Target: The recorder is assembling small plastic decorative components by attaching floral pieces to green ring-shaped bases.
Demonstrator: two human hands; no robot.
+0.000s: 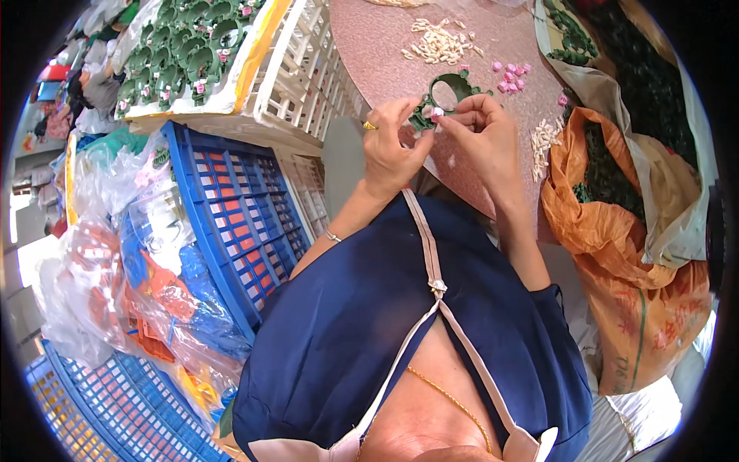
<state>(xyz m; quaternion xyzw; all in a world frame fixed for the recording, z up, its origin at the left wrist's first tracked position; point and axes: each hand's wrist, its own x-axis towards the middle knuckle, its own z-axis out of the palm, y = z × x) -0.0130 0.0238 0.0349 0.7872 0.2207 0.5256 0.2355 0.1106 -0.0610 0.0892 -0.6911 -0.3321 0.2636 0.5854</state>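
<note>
"Pinkish tabletop [369, 58] ahead. And the hands?"

"Left hand [394, 150] and right hand [489, 142] both pinch, tips close together."

"Pinching what?"

"Left, the green ring [462, 85], just beyond them, its long axis slanting near-left to far-right; right, the small pink-and-white flower [435, 112] at its near edge."
</note>
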